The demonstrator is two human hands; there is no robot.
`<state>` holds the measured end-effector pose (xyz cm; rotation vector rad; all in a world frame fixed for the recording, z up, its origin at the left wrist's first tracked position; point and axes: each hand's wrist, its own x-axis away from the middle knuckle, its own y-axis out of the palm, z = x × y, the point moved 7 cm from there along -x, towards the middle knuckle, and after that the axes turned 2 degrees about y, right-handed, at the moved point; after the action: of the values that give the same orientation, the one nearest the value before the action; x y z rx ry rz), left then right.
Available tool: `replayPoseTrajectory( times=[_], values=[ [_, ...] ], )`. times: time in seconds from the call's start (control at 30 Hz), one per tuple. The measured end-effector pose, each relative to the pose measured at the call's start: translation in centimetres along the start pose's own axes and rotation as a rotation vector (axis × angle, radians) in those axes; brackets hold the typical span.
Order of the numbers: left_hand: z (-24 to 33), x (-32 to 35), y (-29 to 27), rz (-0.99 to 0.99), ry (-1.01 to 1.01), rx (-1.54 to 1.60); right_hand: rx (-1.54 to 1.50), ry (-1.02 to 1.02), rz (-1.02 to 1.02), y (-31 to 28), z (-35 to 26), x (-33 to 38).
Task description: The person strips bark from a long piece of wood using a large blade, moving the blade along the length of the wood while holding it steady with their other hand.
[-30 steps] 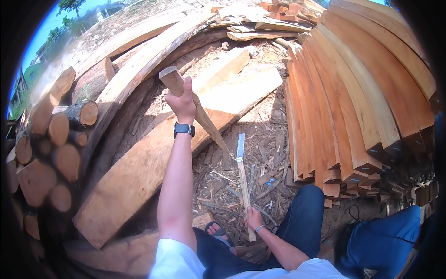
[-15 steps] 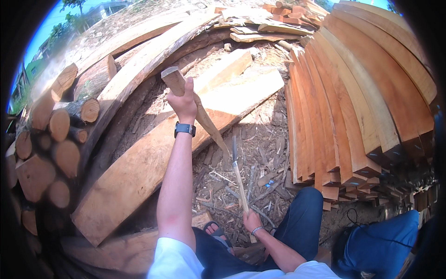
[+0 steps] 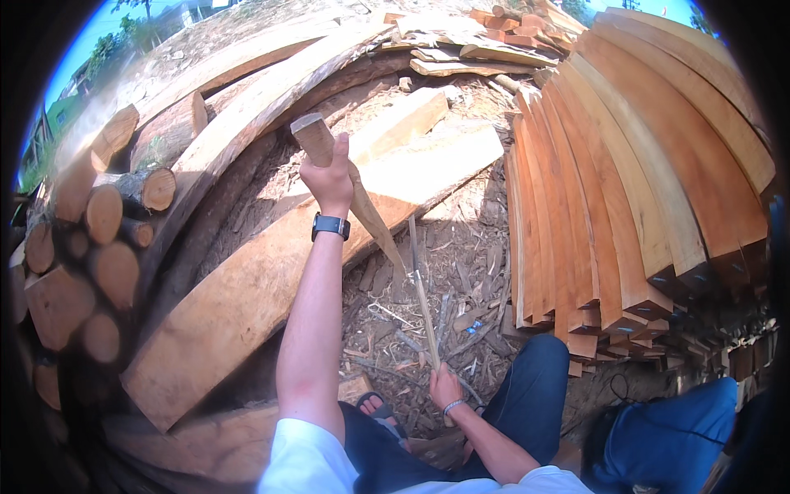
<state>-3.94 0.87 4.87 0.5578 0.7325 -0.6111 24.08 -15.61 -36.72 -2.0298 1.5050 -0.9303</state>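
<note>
The wooden stake (image 3: pixel 350 185) stands tilted near the picture's centre, its blunt top toward 11 o'clock and its tapered tip down toward 5 o'clock, resting among the wood chips (image 3: pixel 448 280) on the ground. Our left hand (image 3: pixel 329 177) is wrapped tight around its upper part, just below the squared end, with a dark watch (image 3: pixel 330 226) on the wrist and the arm stretched out from 6 o'clock.

Our right hand (image 3: pixel 444 387) sits low, at about 6 o'clock from the stake's tip, fingers closed around the handle of a long thin blade (image 3: pixel 421 288). The blade rises toward 12 o'clock, its edge turned to us, and its upper end lies just beside the stake's tapered tip; we cannot tell whether they touch.

At 3 o'clock leans a stack of curved orange planks (image 3: pixel 625 206). A broad pale plank (image 3: pixel 271 280) runs from 8 o'clock toward 1 o'clock behind the stake. Cut logs (image 3: pixel 90 255) pile up at 9 o'clock. Our knee in blue trousers (image 3: pixel 527 387) and a sandalled foot (image 3: pixel 374 405) show at 6 o'clock.
</note>
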Motion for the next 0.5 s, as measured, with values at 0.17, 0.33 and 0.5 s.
replayPoseTrajectory(
  times=[0.17, 0.33, 0.5],
  values=[
    [0.7, 0.6, 1.2, 0.008, -0.012, -0.049, 0.151, 0.007, -0.058, 1.1, 2.2, 0.0],
    [1.0, 0.5, 1.4, 0.001, -0.014, -0.073, 0.133, -0.002, -0.1, -0.6, -0.2, -0.3],
    [0.9, 0.6, 2.2, 0.01, -0.037, -0.094, 0.117, 0.008, -0.088, -3.0, -1.0, -2.0]
  ],
)
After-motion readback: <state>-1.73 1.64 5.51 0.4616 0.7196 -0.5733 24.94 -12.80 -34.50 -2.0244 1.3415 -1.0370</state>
